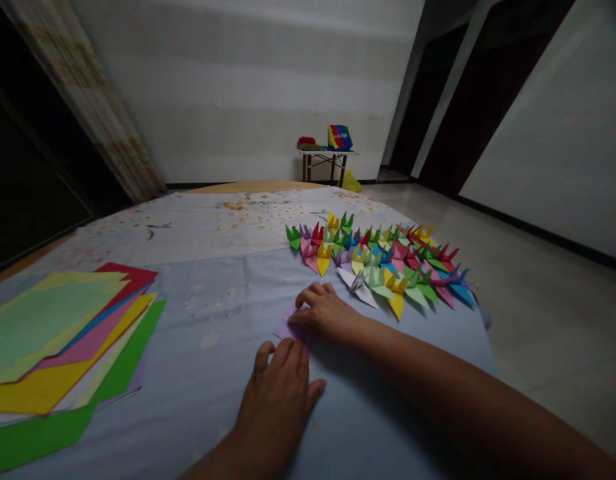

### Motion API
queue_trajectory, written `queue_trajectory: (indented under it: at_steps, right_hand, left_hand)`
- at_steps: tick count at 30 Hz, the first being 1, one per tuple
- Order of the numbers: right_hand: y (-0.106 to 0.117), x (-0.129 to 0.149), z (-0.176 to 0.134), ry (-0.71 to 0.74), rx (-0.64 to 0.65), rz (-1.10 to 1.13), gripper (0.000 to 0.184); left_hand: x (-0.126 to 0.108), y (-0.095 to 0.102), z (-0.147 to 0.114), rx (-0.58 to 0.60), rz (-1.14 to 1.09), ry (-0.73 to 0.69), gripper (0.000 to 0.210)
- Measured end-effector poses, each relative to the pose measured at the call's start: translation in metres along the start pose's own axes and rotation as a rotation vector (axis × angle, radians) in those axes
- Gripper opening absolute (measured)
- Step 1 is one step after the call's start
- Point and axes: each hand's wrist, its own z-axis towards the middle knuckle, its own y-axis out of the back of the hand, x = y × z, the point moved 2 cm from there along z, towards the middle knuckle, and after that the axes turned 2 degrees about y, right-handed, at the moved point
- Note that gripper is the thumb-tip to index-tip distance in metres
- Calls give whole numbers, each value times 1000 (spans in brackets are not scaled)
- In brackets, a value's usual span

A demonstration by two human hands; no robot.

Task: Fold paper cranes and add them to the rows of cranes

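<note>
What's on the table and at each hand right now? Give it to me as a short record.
left hand: the left hand, fingertips at the near edge of the purple paper, thumb spread
right hand: the right hand, fingers bent over that paper, partly hiding it
left side: overlapping colored sheets
right side, farther off: folded paper birds in many colors, grouped close together
surface: light-blue cloth, with a paler floral cloth beyond
unclear: how far the purple paper is folded

Touching a small lilac paper (282,325) at its near edge with the left hand (279,380) and partly covering it with the right hand (328,313), on a cloth-covered counter (208,373) between stacked coloured sheets (53,313) and many paper cranes (397,287).
</note>
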Motion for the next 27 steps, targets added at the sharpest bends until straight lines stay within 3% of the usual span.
queue_trajectory:
  at_steps: [15, 22, 27]
  right_hand:
    - [-11, -3, 13, 0, -42, -12, 21]
    - [8, -16, -4, -131, -245, 132, 25]
    - [-4, -18, -13, -176, -150, 196, 22]
  left_hand:
    - [-1, 3, 2, 12, -22, -5, 41]
    - [5, 12, 6, -51, -72, -45, 36]
    - [6, 15, 7, -53, -108, -37, 34]
